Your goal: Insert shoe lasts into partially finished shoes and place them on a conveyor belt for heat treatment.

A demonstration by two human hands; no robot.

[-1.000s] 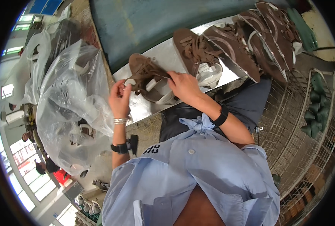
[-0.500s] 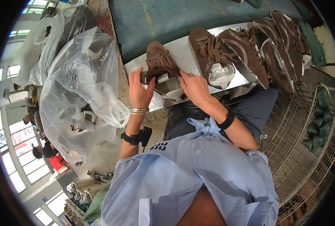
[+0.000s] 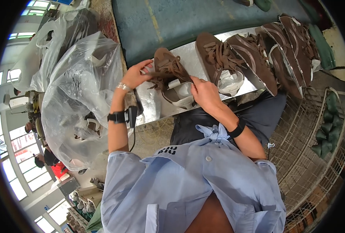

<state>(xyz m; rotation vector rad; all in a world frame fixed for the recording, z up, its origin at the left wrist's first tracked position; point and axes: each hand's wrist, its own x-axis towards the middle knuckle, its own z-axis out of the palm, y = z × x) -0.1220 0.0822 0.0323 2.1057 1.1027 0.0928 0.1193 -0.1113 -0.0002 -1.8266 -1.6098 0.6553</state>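
Nearest, we logged a light blue shirt [image 3: 172,186], creased woven cloth, round button, front tails tied in a soft knot [image 3: 214,134]. Dark, smooth trousers [image 3: 259,110] showed just past it. On the wrists we noted a black strap [image 3: 120,116] with a boxy module and hanging cable, plus a thin metallic bracelet [image 3: 124,87], left; a plain black band [image 3: 237,129], right.

The brown shoe [image 3: 164,58] stood upright on the left part of a narrow, shiny metal top [image 3: 188,54], between the hands: matte, suede-like upper, rounded toe pointing far, pale heel near, flat loose laces [image 3: 171,66] across the front.

We saw the right hand [image 3: 206,93] angled in from the near right, palm down, thumb and finger pinched narrow on the shoe's right collar edge. The left hand [image 3: 136,75] bent inward at the wrist, fingers partly spread beside the laces; we couldn't tell whether they gripped one.

To the right we marked more brown shoes [image 3: 252,58], the closest upright with crumpled white stuffing [image 3: 230,82], others tipped on their sides. Left: a crinkled clear plastic bag [image 3: 73,97] with shoes inside. Right: a thin wire cart [image 3: 296,136] holding blocky green forms [image 3: 326,126]. Far side, we had a dull blue-green surface [image 3: 195,23] with a worn yellow line [image 3: 153,21].
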